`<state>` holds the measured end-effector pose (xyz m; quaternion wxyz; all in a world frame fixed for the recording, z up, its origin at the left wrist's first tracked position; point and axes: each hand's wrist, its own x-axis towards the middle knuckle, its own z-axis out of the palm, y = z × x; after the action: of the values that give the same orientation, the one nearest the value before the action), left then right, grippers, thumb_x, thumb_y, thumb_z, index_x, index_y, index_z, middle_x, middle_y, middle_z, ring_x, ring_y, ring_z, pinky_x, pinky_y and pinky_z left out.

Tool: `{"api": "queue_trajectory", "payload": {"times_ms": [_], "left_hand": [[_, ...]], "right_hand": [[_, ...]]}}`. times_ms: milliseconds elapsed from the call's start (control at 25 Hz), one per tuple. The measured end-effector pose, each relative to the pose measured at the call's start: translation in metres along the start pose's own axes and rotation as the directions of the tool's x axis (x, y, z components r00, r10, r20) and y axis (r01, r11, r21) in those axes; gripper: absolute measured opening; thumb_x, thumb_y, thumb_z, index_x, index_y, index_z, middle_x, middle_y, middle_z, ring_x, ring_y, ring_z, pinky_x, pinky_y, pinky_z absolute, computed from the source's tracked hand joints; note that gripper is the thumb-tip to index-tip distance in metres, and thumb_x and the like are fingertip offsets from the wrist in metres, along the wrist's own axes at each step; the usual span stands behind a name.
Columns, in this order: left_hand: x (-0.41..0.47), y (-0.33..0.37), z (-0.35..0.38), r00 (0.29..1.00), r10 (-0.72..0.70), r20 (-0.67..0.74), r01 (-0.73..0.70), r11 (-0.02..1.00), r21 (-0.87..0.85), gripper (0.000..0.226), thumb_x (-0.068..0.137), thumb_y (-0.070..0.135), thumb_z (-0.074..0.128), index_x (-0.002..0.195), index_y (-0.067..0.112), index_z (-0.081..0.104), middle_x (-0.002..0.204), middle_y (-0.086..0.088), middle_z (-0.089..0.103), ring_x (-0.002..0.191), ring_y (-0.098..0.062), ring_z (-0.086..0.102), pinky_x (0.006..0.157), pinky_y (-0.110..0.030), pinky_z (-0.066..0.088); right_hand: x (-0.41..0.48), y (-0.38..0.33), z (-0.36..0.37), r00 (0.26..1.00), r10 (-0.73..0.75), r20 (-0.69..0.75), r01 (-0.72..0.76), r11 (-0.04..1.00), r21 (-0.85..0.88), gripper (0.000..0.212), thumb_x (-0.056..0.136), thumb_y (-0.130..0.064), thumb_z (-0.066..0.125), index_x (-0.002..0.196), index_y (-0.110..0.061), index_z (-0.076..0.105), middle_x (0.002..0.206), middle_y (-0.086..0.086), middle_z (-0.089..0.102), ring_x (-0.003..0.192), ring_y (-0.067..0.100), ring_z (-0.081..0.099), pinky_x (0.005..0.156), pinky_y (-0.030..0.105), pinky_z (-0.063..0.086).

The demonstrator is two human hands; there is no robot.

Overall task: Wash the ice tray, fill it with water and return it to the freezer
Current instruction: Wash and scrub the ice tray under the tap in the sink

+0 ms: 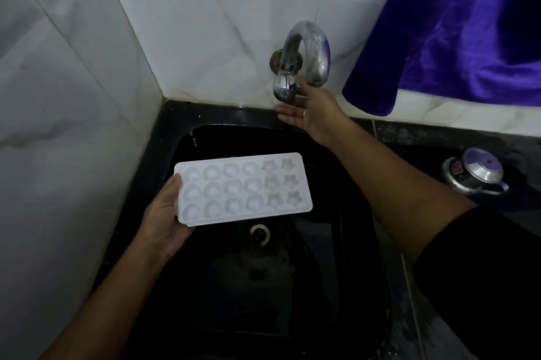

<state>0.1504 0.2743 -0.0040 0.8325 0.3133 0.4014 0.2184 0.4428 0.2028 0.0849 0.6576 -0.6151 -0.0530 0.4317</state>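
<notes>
White ice tray [244, 188] in left grip [167, 217] — right hand [310, 110] spread.

Sink [175, 154]: ice tray [244, 188] above the basin, held at its left end by left hand [165, 217]. Tap [304, 58] on wall behind; right hand [310, 113] beneath spout. Kettle [475, 170] on desk [415, 137], right. Cloth [456, 25] hanging behind-right.

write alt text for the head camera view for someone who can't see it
Over a black sink, the left hand holds a white ice tray by its end, cavities up, while the right hand reaches open-fingered to the wall-mounted tap. No water stream is visible. A purple cloth hangs at right above a steel lid on the counter.
</notes>
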Motion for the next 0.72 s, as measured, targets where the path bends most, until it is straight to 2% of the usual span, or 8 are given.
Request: {"api": "queue_trajectory", "payload": {"times_ms": [120,200,320,480,600,720], "left_hand": [[0.0,0.0,0.0,1.0,-0.014,-0.024,0.014,1.0,-0.002,0.055,0.108,0.042,0.039,0.146,0.007,0.057,0.139,-0.017,0.067,0.12,-0.032,0.069,0.081,-0.039,0.065],[-0.001,0.0,0.0,0.999,-0.025,-0.031,0.024,0.999,-0.021,0.053,0.109,0.042,0.038,0.136,0.008,0.068,0.134,-0.017,0.07,0.113,-0.03,0.073,0.078,-0.039,0.065],[-0.002,-0.001,0.001,0.998,-0.038,-0.041,0.036,0.998,-0.044,0.052,0.11,0.041,0.037,0.118,0.011,0.079,0.128,-0.016,0.073,0.108,-0.029,0.075,0.077,-0.039,0.065],[-0.001,-0.005,-0.001,0.997,-0.059,-0.039,0.057,0.997,-0.043,0.054,0.11,0.043,0.037,0.144,0.006,0.058,0.138,-0.018,0.067,0.121,-0.033,0.068,0.087,-0.042,0.064],[-0.002,-0.006,-0.001,0.998,-0.063,-0.023,0.062,0.997,-0.055,0.055,0.11,0.043,0.039,0.146,0.006,0.055,0.139,-0.017,0.066,0.123,-0.033,0.068,0.087,-0.042,0.064],[-0.003,-0.005,-0.002,0.999,-0.048,-0.026,0.046,0.997,-0.066,0.054,0.11,0.043,0.039,0.145,0.006,0.056,0.137,-0.017,0.068,0.118,-0.032,0.071,0.084,-0.041,0.065]], "right_hand": [[0.01,-0.008,0.012,1.0,0.01,-0.026,-0.01,1.0,0.024,0.02,0.109,-0.017,0.052,0.12,0.0,0.056,0.101,0.019,0.069,0.087,0.034,0.073,0.086,0.046,0.062],[0.011,-0.008,0.015,0.999,-0.006,-0.051,0.005,1.0,-0.012,0.026,0.106,-0.018,0.06,0.123,0.001,0.055,0.101,0.02,0.069,0.079,0.031,0.073,0.08,0.042,0.064],[0.009,-0.01,0.017,0.995,-0.054,-0.078,0.044,0.991,-0.127,0.032,0.1,-0.026,0.07,0.117,-0.005,0.052,0.104,0.02,0.07,0.078,0.027,0.073,0.075,0.037,0.064],[0.007,-0.011,0.019,0.992,-0.074,-0.102,0.054,0.981,-0.188,0.04,0.099,-0.029,0.071,0.124,-0.004,0.053,0.113,0.021,0.072,0.086,0.028,0.075,0.075,0.036,0.064],[0.003,-0.006,0.011,0.991,-0.043,-0.125,0.019,0.983,-0.184,0.046,0.102,-0.036,0.065,0.134,-0.005,0.053,0.122,0.018,0.069,0.1,0.03,0.073,0.082,0.04,0.062],[-0.024,0.021,-0.009,0.983,0.047,-0.177,-0.093,0.961,-0.26,0.038,0.104,-0.048,0.056,0.117,-0.013,0.063,0.115,0.009,0.071,0.102,0.029,0.072,0.093,0.046,0.06]]}}
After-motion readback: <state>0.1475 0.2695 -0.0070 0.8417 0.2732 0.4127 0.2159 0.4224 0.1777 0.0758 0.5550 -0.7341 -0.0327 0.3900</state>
